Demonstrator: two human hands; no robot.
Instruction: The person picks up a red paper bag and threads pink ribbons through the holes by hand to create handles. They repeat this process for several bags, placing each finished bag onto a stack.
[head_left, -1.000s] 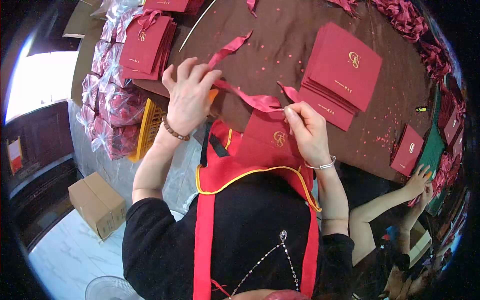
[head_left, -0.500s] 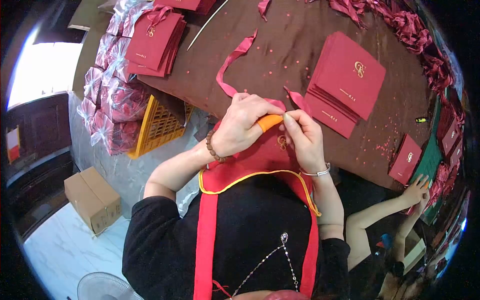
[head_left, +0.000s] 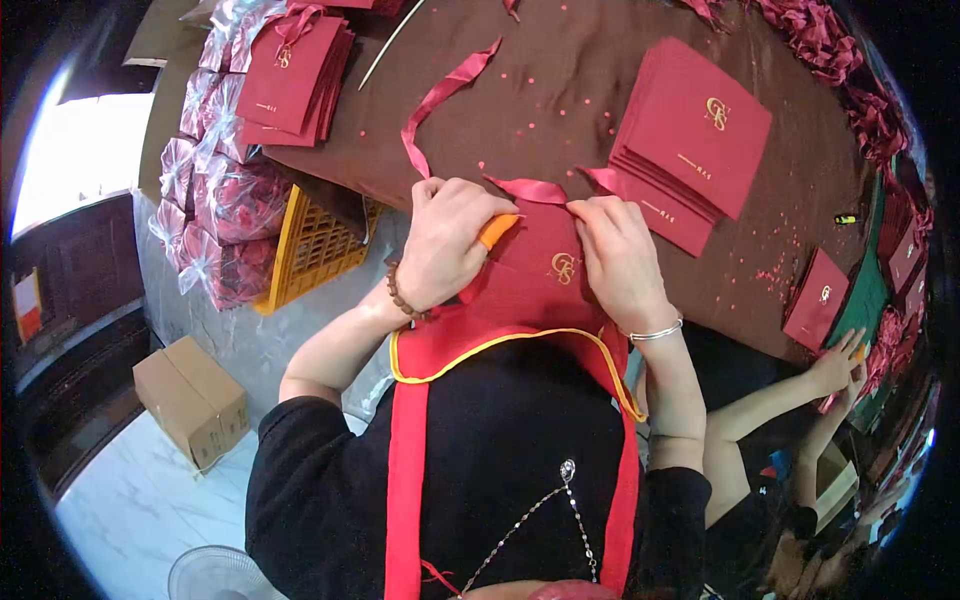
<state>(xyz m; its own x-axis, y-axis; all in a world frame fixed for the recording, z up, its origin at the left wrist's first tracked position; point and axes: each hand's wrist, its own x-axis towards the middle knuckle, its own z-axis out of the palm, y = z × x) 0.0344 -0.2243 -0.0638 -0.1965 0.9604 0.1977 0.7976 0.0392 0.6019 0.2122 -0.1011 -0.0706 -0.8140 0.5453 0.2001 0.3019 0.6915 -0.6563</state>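
Note:
A dark red card or pouch with a gold emblem (head_left: 540, 255) lies at the table edge between my hands. My left hand (head_left: 450, 240), an orange cover on one finger, has its fingers closed at the pouch's upper left, on the ribbon. My right hand (head_left: 620, 255) has its fingers closed on the upper right corner, beside the ribbon. A pink-red ribbon (head_left: 530, 190) crosses the pouch's top edge; a long piece of ribbon (head_left: 445, 90) stretches up the table from my left hand. Parts of the pouch are under my hands.
Stacked red pouches (head_left: 700, 120) lie right of my hands on the brown cloth (head_left: 540, 110); another stack (head_left: 290, 80) is at the left edge. Bagged red goods (head_left: 235, 200) stand by a yellow crate (head_left: 320, 245). A co-worker's hands (head_left: 840, 370) are at the right.
My hands have moved apart, the left one leftward and the right one slightly right, uncovering more of the pouch and its emblem. The view has shifted a little.

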